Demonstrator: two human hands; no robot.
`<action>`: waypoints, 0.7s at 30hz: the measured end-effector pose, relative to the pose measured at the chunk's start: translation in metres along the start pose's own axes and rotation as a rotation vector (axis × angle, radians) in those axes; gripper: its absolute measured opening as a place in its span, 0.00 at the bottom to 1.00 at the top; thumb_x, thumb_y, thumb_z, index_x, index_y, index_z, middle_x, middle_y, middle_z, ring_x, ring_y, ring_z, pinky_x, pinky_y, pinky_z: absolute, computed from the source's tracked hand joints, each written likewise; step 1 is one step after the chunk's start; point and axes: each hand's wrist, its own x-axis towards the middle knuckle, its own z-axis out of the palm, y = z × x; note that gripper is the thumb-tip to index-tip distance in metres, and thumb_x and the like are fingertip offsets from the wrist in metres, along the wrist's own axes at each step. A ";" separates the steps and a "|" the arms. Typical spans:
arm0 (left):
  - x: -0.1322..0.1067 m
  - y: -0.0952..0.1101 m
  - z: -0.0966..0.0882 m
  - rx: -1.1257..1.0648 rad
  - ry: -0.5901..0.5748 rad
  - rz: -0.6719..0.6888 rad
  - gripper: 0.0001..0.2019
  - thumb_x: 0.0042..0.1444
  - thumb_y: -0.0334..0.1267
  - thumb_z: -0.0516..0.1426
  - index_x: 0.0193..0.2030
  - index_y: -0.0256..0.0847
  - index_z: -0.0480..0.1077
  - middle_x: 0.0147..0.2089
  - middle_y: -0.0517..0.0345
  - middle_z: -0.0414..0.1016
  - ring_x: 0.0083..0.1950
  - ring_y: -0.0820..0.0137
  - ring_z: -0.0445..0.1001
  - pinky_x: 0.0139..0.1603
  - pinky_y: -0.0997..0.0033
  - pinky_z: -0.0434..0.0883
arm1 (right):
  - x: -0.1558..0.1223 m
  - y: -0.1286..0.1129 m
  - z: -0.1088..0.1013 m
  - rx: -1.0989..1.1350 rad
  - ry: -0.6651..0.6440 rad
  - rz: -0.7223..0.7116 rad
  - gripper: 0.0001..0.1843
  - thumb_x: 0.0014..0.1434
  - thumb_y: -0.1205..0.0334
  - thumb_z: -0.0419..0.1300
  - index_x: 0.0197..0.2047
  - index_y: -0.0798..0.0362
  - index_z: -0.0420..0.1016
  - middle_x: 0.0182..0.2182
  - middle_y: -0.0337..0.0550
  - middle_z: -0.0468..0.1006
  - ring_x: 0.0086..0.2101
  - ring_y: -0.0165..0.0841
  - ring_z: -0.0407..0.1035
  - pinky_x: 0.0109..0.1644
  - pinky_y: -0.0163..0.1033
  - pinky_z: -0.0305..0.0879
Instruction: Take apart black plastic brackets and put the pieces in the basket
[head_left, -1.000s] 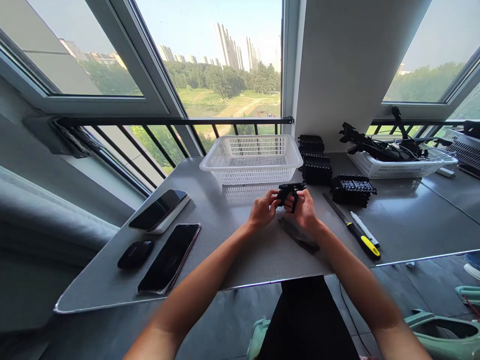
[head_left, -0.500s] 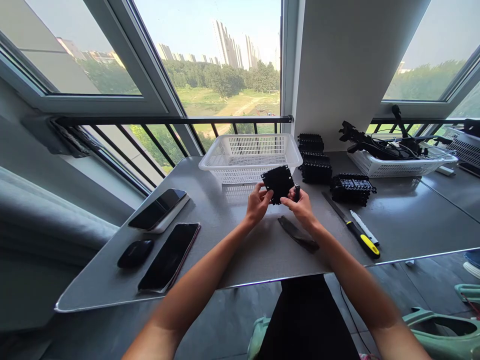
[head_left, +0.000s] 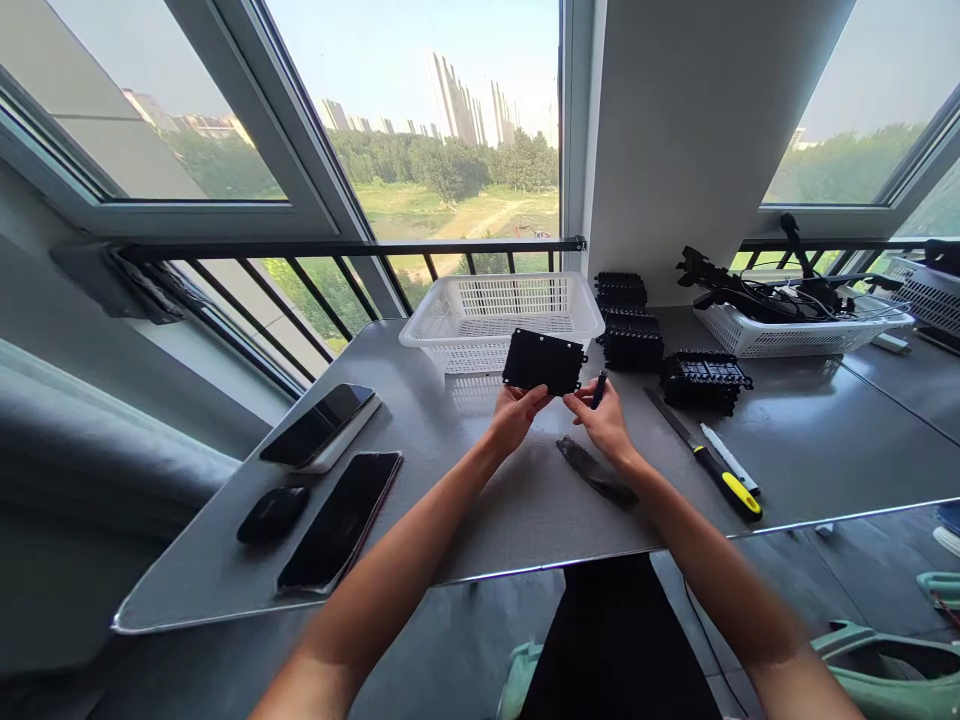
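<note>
A flat black plastic plate (head_left: 544, 360) with small tabs along its edges is held up over the table in front of the basket. My left hand (head_left: 514, 416) grips its lower edge, thumb on the near face. At the lower right corner, the fingertips of my right hand (head_left: 606, 422) touch the plate. That same hand is closed round a short dark pen-like tool (head_left: 599, 389), which points upward; its exact kind cannot be made out. Beneath my hands lies a dark crumpled strip (head_left: 596, 473) on the table.
Behind the plate stands a white plastic basket (head_left: 501, 352). Stacked black parts (head_left: 631, 340) and another stack (head_left: 705, 380) are to the right. A yellow-and-black-handled knife (head_left: 727, 483) lies beside a white pen (head_left: 729, 458). Phones (head_left: 341, 520) and a black case (head_left: 273, 513) sit left.
The black plate has been turned from a tilted, upright pose to a wider, lengthwise one, its bulk shifting left. My right hand has moved slightly, still with the dark tool.
</note>
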 end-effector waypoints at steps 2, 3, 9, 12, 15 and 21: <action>-0.002 0.001 0.001 -0.015 -0.014 -0.017 0.14 0.42 0.33 0.69 0.37 0.38 0.74 0.37 0.58 0.81 0.45 0.63 0.79 0.56 0.59 0.71 | 0.000 -0.003 0.000 0.075 0.009 0.028 0.25 0.44 0.52 0.68 0.38 0.49 0.59 0.33 0.36 0.68 0.34 0.33 0.70 0.26 0.36 0.70; -0.002 0.001 0.001 -0.017 -0.024 -0.028 0.14 0.42 0.33 0.69 0.37 0.38 0.74 0.37 0.58 0.81 0.45 0.63 0.79 0.56 0.59 0.71 | 0.000 -0.005 0.001 0.117 0.009 0.039 0.25 0.43 0.52 0.69 0.37 0.49 0.59 0.34 0.36 0.67 0.34 0.33 0.71 0.26 0.36 0.71; 0.001 0.002 -0.005 -0.073 -0.075 -0.112 0.13 0.50 0.41 0.64 0.41 0.39 0.73 0.41 0.55 0.81 0.45 0.61 0.79 0.56 0.52 0.71 | 0.004 -0.007 -0.001 0.310 0.121 0.110 0.25 0.40 0.59 0.70 0.36 0.49 0.57 0.33 0.34 0.67 0.31 0.30 0.71 0.27 0.34 0.71; 0.004 0.002 -0.009 -0.059 -0.065 -0.129 0.15 0.53 0.47 0.59 0.41 0.39 0.72 0.39 0.54 0.80 0.45 0.58 0.79 0.51 0.51 0.73 | 0.008 -0.006 -0.004 0.330 0.235 0.132 0.25 0.40 0.61 0.69 0.37 0.48 0.58 0.34 0.34 0.67 0.31 0.28 0.70 0.25 0.32 0.70; 0.006 0.001 -0.011 0.079 -0.025 -0.120 0.17 0.53 0.50 0.58 0.40 0.37 0.72 0.37 0.52 0.80 0.41 0.58 0.79 0.43 0.56 0.76 | 0.010 -0.006 -0.008 0.343 0.312 0.132 0.24 0.41 0.61 0.67 0.37 0.48 0.58 0.36 0.35 0.67 0.33 0.28 0.69 0.25 0.30 0.69; 0.006 0.003 -0.015 0.385 -0.034 -0.075 0.21 0.50 0.54 0.61 0.33 0.34 0.75 0.32 0.49 0.80 0.35 0.61 0.79 0.34 0.64 0.75 | 0.012 -0.009 -0.013 0.331 0.399 0.102 0.21 0.43 0.62 0.65 0.37 0.48 0.57 0.39 0.37 0.68 0.36 0.29 0.68 0.27 0.30 0.69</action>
